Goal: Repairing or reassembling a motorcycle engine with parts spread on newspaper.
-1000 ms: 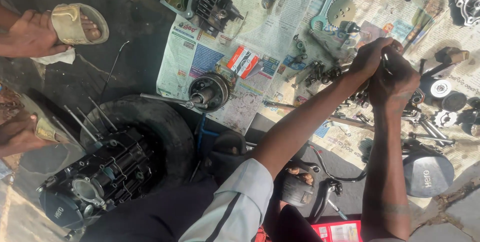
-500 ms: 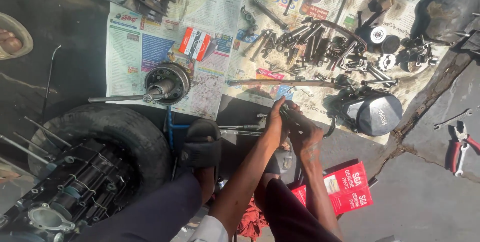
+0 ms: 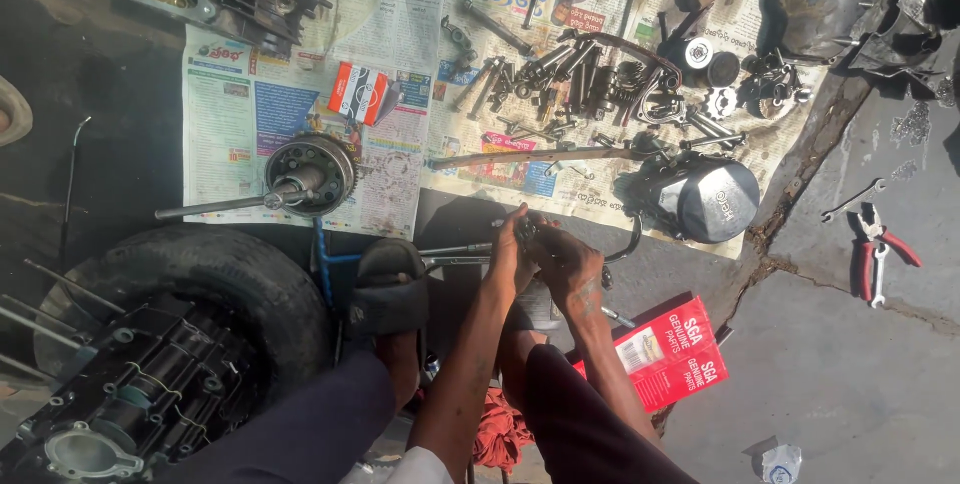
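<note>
Mostly head view: left hand point(image 3: 508, 256) and right hand point(image 3: 568, 266) together, fingers curled, pinching small metal part point(image 3: 527, 232) near newspaper point(image 3: 400, 64) edge, mid-scene. Part likely stiff, greasy, slippery; grip by outer edges. Forearms extended forward, wrists converging. Tyre point(image 3: 210, 274) left, red box point(image 3: 675, 352) right.

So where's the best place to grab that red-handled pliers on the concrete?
Probably by the two red handles, coming from above. The pliers lie flat on the concrete with the handles splayed toward the lower right and the metal nose pointing up-left, clear of the wrench beside them.
</note>
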